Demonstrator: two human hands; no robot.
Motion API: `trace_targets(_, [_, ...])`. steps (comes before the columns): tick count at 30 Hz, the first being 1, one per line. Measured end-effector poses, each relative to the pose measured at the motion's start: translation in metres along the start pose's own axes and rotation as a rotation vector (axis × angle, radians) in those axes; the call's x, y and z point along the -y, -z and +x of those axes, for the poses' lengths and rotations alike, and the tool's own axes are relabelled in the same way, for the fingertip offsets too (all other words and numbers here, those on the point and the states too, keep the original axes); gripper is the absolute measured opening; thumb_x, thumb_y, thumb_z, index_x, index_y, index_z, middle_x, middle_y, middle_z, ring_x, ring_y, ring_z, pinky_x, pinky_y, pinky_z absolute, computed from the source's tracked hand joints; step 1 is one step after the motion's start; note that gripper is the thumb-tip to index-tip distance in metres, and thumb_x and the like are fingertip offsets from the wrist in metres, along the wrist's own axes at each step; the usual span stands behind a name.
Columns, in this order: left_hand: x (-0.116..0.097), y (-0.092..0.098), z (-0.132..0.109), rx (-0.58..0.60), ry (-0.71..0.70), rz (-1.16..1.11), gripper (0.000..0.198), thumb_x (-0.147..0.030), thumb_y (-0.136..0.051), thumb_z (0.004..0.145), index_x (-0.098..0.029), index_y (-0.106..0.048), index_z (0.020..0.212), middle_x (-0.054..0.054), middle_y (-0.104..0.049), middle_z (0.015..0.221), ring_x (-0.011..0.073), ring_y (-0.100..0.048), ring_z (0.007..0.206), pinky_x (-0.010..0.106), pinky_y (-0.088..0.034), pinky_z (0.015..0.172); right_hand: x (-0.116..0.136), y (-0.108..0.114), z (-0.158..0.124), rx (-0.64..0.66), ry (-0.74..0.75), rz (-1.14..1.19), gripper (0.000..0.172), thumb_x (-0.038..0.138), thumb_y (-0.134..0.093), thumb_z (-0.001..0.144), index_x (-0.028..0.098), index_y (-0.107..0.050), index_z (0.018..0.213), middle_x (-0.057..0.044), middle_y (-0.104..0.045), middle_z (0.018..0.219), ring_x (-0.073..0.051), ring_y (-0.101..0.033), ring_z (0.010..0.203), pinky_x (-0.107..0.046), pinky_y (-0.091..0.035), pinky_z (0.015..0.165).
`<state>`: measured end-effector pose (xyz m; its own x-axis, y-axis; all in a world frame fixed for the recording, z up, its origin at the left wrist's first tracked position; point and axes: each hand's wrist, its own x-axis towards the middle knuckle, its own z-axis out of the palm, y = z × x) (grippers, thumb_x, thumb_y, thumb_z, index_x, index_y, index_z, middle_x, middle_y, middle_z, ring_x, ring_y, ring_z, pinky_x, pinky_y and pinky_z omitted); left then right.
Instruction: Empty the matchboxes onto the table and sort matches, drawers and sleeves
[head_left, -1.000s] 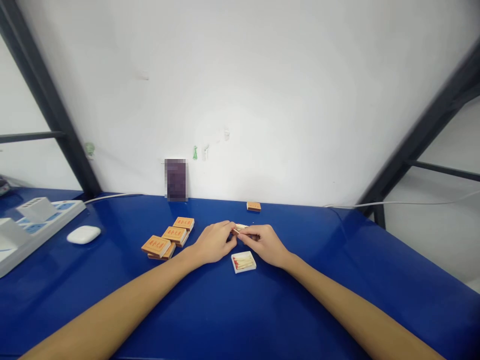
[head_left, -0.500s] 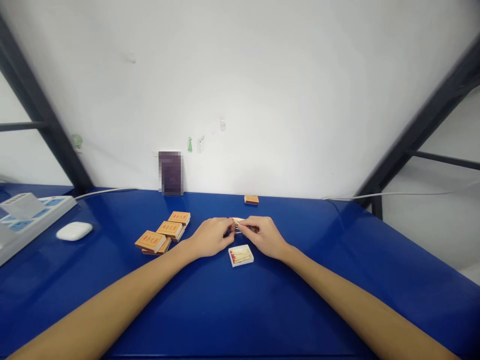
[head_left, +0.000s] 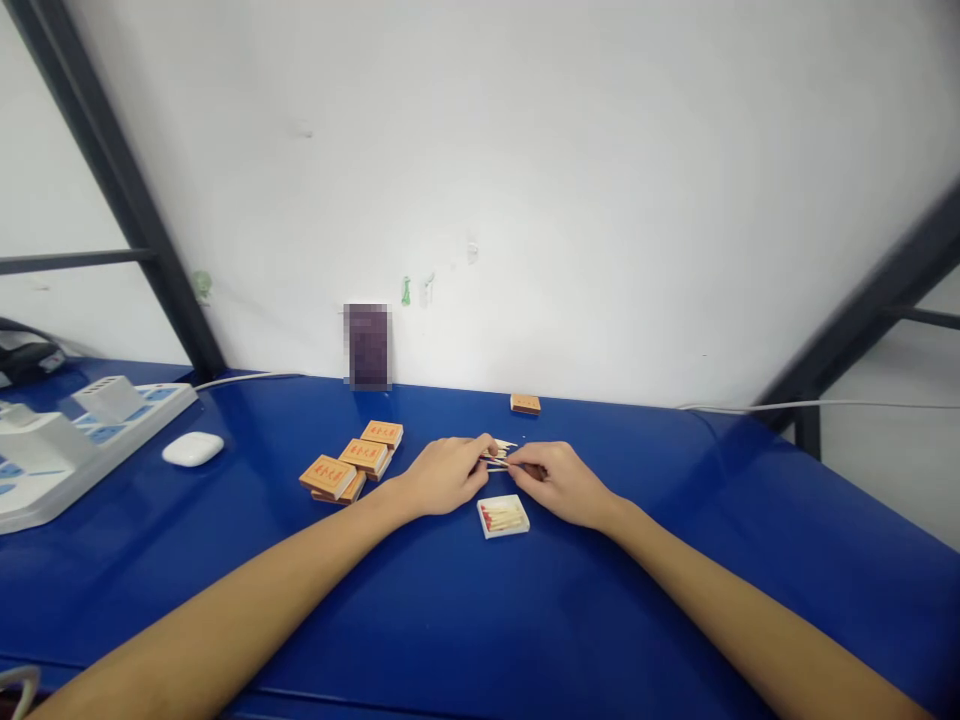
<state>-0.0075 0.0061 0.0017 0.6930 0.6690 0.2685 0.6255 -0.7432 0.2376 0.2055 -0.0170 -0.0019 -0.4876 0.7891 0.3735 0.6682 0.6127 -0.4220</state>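
Note:
Several pale matchsticks lie between my two hands on the blue table. My left hand is at their left ends, its thumb and forefinger closing around matchsticks. From the other side, my right hand pinches a matchstick between thumb and fingertips. The fingers partly hide the sticks, so I cannot tell how many are gripped. Just in front of the hands sits a white matchbox tray, open at the top, with red-headed matches inside.
Orange matchboxes are stacked left of my left hand. One more matchbox lies by the wall. Further left are a white earbud case and a power strip with plugs. A blurred dark purple object leans on the wall.
My view has swung slightly left. The right hand has drawn a little away from the left, and more of the matchsticks between them shows. The tray stays in front of the hands.

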Motion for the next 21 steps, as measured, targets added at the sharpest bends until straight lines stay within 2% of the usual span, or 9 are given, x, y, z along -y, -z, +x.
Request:
trace_targets(5, [-0.0003, -0.0009, 0.0008, -0.015, 0.014, 0.037, 0.023, -0.017, -0.043, 0.092, -0.021, -0.055, 0.110, 0.003, -0.071, 0.098, 0.0209, -0.066, 0.086, 0.031, -0.045, 0.074, -0.0016, -0.0015, -0.0004, -0.018, 0.005, -0.009, 0.017, 0.018, -0.055, 0.087, 0.019, -0.071, 0.081, 0.003, -0.053, 0.058, -0.011, -0.045, 0.053, -0.024, -0.032, 0.056])
trace_targets(10, [-0.0004, 0.0023, 0.0018, -0.187, 0.199, 0.141, 0.024, -0.014, -0.036, 0.095, -0.021, -0.058, 0.101, 0.003, -0.069, 0.093, 0.0223, -0.063, 0.089, 0.036, -0.041, 0.080, -0.0045, -0.0049, -0.0028, -0.050, 0.001, 0.005, 0.014, 0.017, -0.059, 0.083, 0.019, -0.072, 0.085, 0.004, -0.053, 0.058, -0.010, -0.045, 0.053, -0.024, -0.034, 0.056])
trace_targets(13, [0.0011, 0.0035, 0.0031, -0.191, 0.280, 0.106, 0.026, -0.014, -0.034, 0.096, -0.021, -0.058, 0.104, 0.003, -0.069, 0.091, 0.0222, -0.062, 0.090, 0.036, -0.040, 0.079, -0.0051, -0.0060, -0.0034, -0.041, -0.009, -0.002, 0.016, 0.018, -0.060, 0.083, 0.019, -0.073, 0.092, 0.004, -0.053, 0.058, -0.010, -0.045, 0.052, -0.024, -0.034, 0.056])
trace_targets(16, [0.0015, 0.0029, 0.0035, -0.139, 0.231, 0.103, 0.025, -0.016, -0.035, 0.097, -0.021, -0.058, 0.104, 0.004, -0.069, 0.092, 0.0228, -0.060, 0.089, 0.036, -0.038, 0.079, -0.0042, -0.0051, -0.0026, -0.041, -0.013, -0.009, 0.018, 0.018, -0.061, 0.083, 0.019, -0.073, 0.097, 0.004, -0.053, 0.059, -0.010, -0.045, 0.053, -0.024, -0.034, 0.056])
trace_targets(21, [0.0002, 0.0019, 0.0026, -0.078, 0.110, 0.122, 0.023, -0.014, -0.037, 0.096, -0.020, -0.058, 0.102, 0.004, -0.069, 0.095, 0.0228, -0.056, 0.090, 0.038, -0.036, 0.082, -0.0015, -0.0031, -0.0004, -0.022, -0.007, -0.028, 0.014, 0.018, -0.061, 0.084, 0.018, -0.072, 0.093, 0.004, -0.053, 0.059, -0.010, -0.045, 0.053, -0.024, -0.034, 0.057])
